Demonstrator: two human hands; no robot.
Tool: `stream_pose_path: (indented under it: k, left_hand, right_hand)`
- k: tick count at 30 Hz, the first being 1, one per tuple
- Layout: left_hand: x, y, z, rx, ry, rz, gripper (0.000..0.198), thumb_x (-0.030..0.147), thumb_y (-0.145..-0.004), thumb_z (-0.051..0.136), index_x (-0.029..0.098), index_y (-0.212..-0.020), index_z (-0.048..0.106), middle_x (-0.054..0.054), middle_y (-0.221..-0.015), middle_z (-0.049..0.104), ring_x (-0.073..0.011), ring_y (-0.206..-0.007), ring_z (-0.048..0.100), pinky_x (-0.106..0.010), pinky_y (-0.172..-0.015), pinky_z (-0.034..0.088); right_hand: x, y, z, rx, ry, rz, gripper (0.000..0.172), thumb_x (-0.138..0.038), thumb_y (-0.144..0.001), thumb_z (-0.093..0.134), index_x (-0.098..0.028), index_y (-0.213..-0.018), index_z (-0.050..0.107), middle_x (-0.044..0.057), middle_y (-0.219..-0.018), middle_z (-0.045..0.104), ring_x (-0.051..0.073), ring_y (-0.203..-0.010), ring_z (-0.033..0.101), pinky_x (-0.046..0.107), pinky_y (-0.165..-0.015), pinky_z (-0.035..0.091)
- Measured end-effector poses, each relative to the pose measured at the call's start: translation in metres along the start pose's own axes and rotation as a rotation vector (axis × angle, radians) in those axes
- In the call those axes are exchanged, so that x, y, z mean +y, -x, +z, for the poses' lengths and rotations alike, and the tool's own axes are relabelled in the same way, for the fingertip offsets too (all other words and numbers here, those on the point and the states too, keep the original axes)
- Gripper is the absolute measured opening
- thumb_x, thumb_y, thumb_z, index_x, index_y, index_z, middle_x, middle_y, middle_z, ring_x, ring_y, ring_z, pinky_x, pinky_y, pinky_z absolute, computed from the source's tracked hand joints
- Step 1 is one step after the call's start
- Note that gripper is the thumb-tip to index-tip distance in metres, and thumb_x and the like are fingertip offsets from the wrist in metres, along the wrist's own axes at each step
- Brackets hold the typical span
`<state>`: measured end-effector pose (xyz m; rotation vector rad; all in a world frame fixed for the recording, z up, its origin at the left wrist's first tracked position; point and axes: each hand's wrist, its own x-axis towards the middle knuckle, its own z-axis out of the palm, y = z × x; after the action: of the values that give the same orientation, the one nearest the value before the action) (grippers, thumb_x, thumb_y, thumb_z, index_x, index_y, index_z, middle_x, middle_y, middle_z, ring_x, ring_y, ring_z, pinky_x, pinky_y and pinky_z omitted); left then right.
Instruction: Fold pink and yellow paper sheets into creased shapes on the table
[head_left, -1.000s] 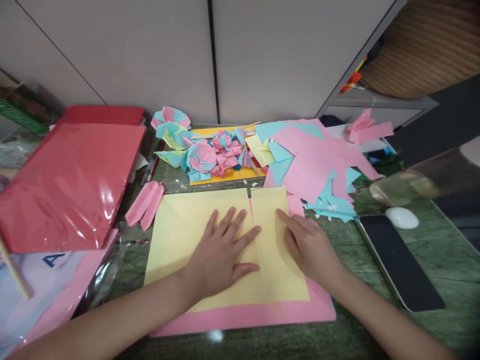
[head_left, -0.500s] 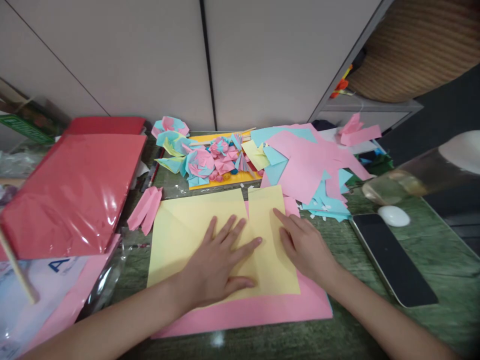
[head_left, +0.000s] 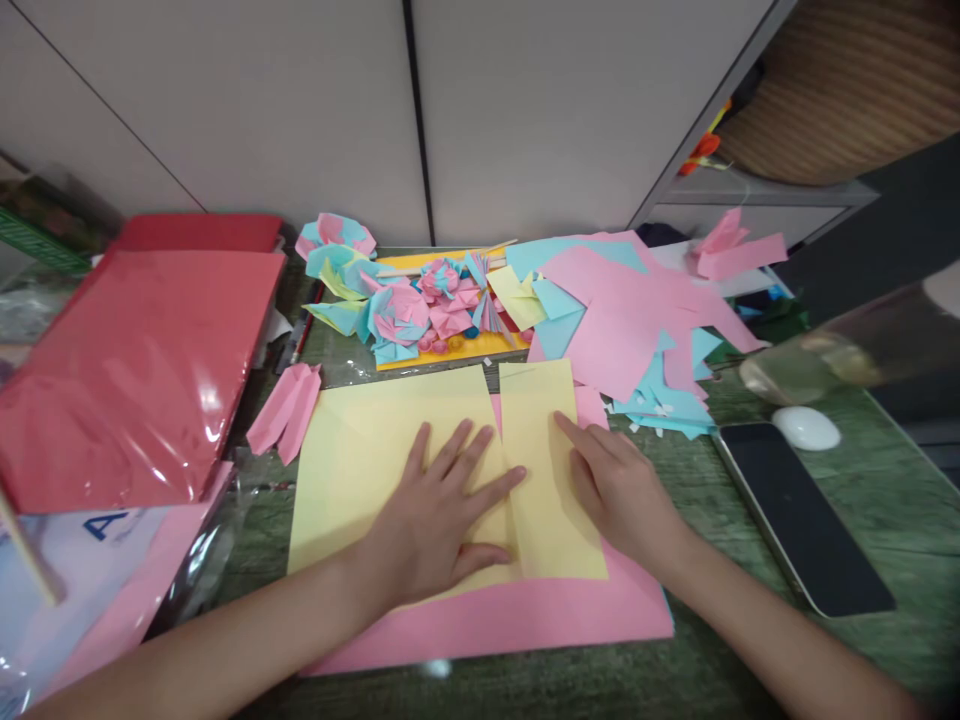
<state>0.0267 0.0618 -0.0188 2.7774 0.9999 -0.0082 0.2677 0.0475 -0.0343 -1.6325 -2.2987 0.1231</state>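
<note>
My left hand (head_left: 442, 510) lies flat with its fingers spread on a yellow sheet (head_left: 360, 440). Its index fingertip and thumb reach toward a narrower yellow strip (head_left: 555, 510) on the right, which is split from the wider part by a gap at the top. Whether the two join lower down is hidden under the hand. My right hand (head_left: 626, 490) rests at the strip's right edge, index finger extended onto it, the other fingers curled and nothing seen in them. Pink paper (head_left: 480, 635) lies beneath the yellow.
Red wrapped paper (head_left: 165, 370) lies left, beside a folded pink piece (head_left: 289, 410). Behind are paper flowers (head_left: 401, 315) and pink and blue scraps (head_left: 607, 310). A phone (head_left: 802, 520), a white oval object (head_left: 806, 428) and a clear cup (head_left: 832, 350) stand or lie right.
The view has shifted slightly, so the table's things sit a little differently in the picture. Both hands keep nearly the same pose on the yellow paper.
</note>
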Motion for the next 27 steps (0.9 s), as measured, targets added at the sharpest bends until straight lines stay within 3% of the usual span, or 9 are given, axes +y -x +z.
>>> stream_pose_path:
  k: [17,22,27]
  left_hand:
    - [0.0022,-0.0010,0.0010,0.041,-0.026,-0.017,0.067,0.070,-0.082,0.028,0.038,-0.141,0.025,-0.011,-0.151,0.021,-0.0382,-0.137,0.018,-0.064,-0.103,0.008]
    - [-0.0007,0.0017,0.0004,0.058,-0.035,0.080,0.066,0.063,-0.087,0.027,0.029,-0.143,0.025,-0.011,-0.150,0.026,-0.0335,-0.138,0.017,-0.059,-0.107,0.008]
    - [-0.0027,0.0059,0.0018,0.097,-0.021,0.151,0.059,0.060,-0.088,0.032,0.029,-0.137,0.037,-0.008,-0.145,0.036,-0.0281,-0.136,0.026,-0.052,-0.111,0.011]
  right_hand:
    - [-0.0004,-0.0025,-0.0022,-0.009,-0.058,0.061,0.041,-0.013,-0.087,0.036,-0.010,-0.126,0.049,0.009,-0.086,0.058,0.022,-0.079,0.057,0.036,-0.070,0.049]
    - [-0.0001,-0.0023,-0.0053,-0.018,-0.197,0.134,0.040,-0.014,-0.089,0.035,-0.014,-0.126,0.049,0.009,-0.093,0.057,0.021,-0.084,0.057,0.036,-0.075,0.048]
    - [0.0007,0.0009,-0.0047,0.004,-0.167,0.118,0.038,-0.015,-0.089,0.034,-0.016,-0.124,0.050,0.009,-0.095,0.057,0.021,-0.085,0.057,0.035,-0.075,0.048]
